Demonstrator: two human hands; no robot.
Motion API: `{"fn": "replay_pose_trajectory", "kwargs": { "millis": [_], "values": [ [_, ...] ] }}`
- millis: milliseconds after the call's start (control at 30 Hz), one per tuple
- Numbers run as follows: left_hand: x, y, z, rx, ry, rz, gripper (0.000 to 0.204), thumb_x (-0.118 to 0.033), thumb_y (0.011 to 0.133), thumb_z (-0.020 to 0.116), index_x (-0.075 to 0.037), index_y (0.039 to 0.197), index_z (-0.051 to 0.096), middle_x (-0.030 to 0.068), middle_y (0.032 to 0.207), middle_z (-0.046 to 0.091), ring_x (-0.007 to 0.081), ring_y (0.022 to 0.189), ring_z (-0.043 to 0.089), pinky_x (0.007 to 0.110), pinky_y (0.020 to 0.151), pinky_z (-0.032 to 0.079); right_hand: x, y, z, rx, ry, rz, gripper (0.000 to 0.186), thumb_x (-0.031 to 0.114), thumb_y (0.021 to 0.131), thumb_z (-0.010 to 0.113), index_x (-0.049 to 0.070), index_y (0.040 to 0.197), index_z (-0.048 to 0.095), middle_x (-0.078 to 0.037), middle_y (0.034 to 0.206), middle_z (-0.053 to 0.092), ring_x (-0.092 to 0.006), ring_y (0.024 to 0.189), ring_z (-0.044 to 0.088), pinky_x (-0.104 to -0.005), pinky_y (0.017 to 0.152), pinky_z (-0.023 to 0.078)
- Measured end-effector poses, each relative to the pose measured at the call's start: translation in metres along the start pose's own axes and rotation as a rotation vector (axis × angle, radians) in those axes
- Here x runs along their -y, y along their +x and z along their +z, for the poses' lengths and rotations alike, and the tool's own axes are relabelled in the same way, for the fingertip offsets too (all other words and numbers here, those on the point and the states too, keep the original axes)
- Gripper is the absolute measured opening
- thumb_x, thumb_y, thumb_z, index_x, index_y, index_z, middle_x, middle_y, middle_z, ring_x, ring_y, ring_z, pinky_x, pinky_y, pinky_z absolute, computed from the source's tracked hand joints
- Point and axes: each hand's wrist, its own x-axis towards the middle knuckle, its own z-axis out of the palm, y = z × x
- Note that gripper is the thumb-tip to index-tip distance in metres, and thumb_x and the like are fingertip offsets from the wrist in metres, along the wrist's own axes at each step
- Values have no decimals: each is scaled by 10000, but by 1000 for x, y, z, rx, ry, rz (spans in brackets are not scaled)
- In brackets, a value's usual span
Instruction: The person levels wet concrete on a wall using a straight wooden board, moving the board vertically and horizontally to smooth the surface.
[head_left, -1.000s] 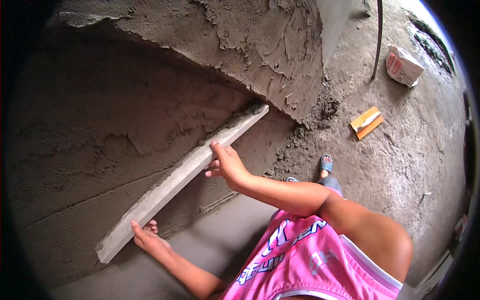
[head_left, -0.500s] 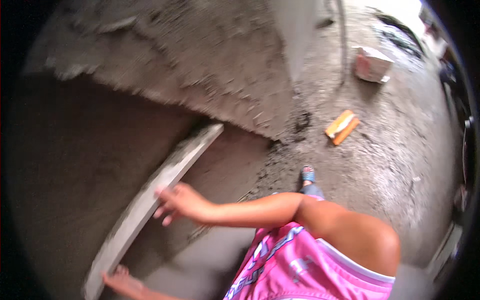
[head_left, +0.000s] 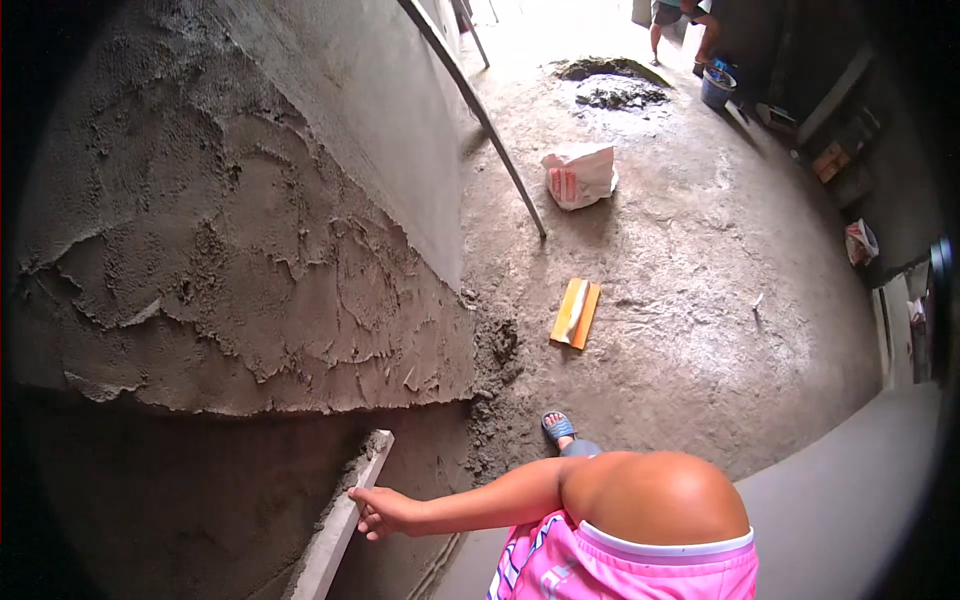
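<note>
My right hand [head_left: 383, 511] is closed on a long grey straightedge bar [head_left: 338, 530], thumb on top and fingers curled at its side. Wet mortar clings along the bar's edge, which lies against or near the dark lower plastered surface [head_left: 180, 480]. Above it is a band of rough, ridged wet plaster [head_left: 230, 280] beside a smoother wall face [head_left: 410, 150]. My left hand is out of view; the bar runs off the lower edge.
An orange float [head_left: 575, 313], a white bag [head_left: 580, 178] and mortar lumps [head_left: 492, 370] lie on the floor. A pole [head_left: 490, 125] leans leftward. Farther back are a mortar heap [head_left: 615, 92], a bucket [head_left: 718, 88] and a person [head_left: 675, 20]. My sandaled foot [head_left: 558, 425] stands below.
The view has swung up and rightward, showing the far floor and co-worker. The bar and my right hand sit lower in the picture; my left hand has left view.
</note>
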Motion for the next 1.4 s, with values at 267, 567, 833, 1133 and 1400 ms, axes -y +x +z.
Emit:
{"fn": "replay_pose_trajectory", "kwargs": {
  "millis": [267, 567, 833, 1133, 1400],
  "values": [
    [33, 45, 7, 107, -64, -162, 502, -359, 998, 517, 109, 1147, 618, 221, 963, 671, 280, 820, 665, 361, 730, 570, 3, 14, 2, -57, 2, -1, 474, 497, 964, 511, 43, 1097, 532, -53, 826, 531, -157, 722, 593, -351, 636, 560],
    [-41, -7, -5, -124, -313, 6, 580, -446, 971, 532, 67, 1238, 583, 193, 1170, 632, 263, 1015, 633, 361, 822, 547, 20, -7, 35, -24, -38, -21, 386, 421, 1006, 484, 52, 893, 485, -127, 680, 560, -295, 670, 647, -434, 673, 562],
    [-43, -6, -17, -138, -353, -1, 414, -429, 945, 565, -23, 891, 627, 50, 741, 603, 108, 593, 479, 244, 552, 339, 18, -11, 51, 33, -20, 8, 330, 402, 1005, 506, 77, 1042, 466, -34, 857, 542, -159, 778, 607, -351, 680, 545],
    [-78, 30, -72, -221, -536, 33, 477, -509, 934, 549, -42, 1028, 547, 29, 778, 504, 119, 652, 433, 264, 592, 306, 46, -41, 128, 264, -123, -74, 382, 410, 998, 530, 33, 1047, 491, -86, 938, 585, -180, 796, 655, -333, 639, 571],
    [-65, 24, -65, -263, -539, 11, 537, -532, 941, 529, -15, 1088, 547, 51, 876, 525, 150, 735, 424, 283, 700, 325, 44, -48, 110, 243, -113, -67, 403, 433, 994, 530, 35, 1059, 523, -85, 954, 610, -167, 804, 650, -325, 634, 560]
  ]
}}
